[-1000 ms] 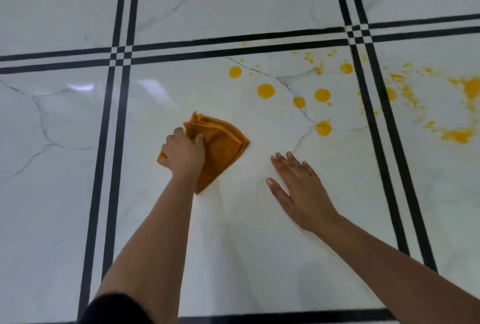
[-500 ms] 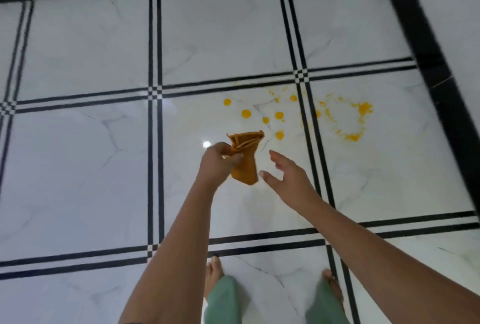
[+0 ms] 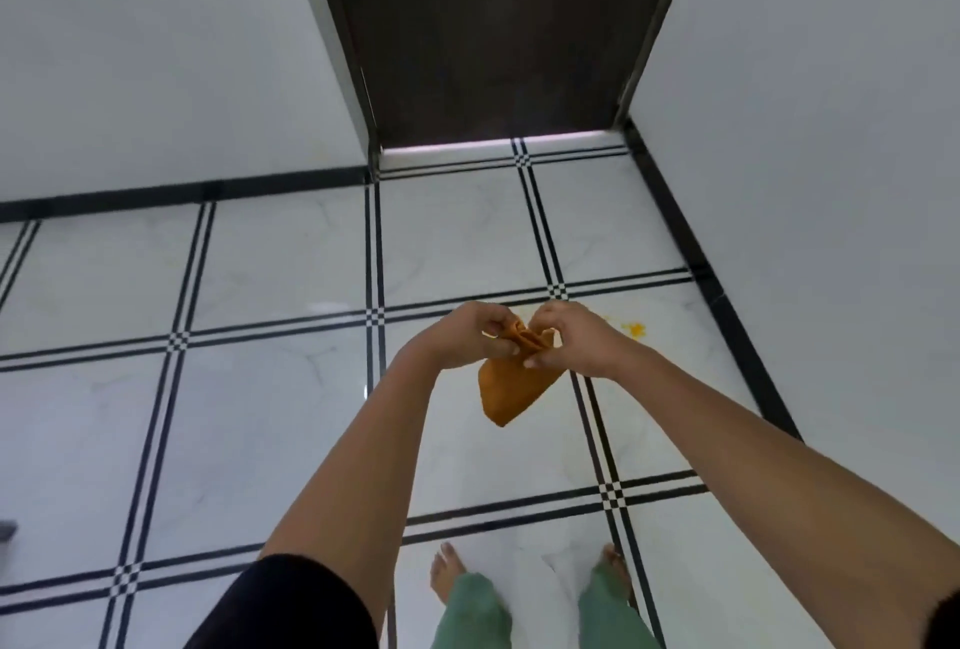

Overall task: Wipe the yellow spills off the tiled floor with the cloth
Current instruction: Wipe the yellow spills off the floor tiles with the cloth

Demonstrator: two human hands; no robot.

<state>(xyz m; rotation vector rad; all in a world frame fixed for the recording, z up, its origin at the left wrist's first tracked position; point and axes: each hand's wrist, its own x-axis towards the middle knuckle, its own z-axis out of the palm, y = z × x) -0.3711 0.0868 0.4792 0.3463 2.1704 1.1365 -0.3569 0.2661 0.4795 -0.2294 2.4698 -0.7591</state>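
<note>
A: What step is this?

B: Refolding, I'd judge. The left hand (image 3: 470, 336) and right hand (image 3: 566, 341) each pinch the top edge of the folded orange cloth (image 3: 511, 386), held in the air at centre frame.

A: And next?

B: Probably crouching to the yellow spill (image 3: 635, 328) on the white marble-look tiled floor (image 3: 270, 414), right of the hands. The cloth hangs limp, tapering downward.

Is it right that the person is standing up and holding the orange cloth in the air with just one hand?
Not quite. The head view shows both hands on it: the left hand and the right hand each pinch the top edge of the orange cloth. The rest is right: the person is standing, and the cloth hangs in the air above the tiled floor.
</note>
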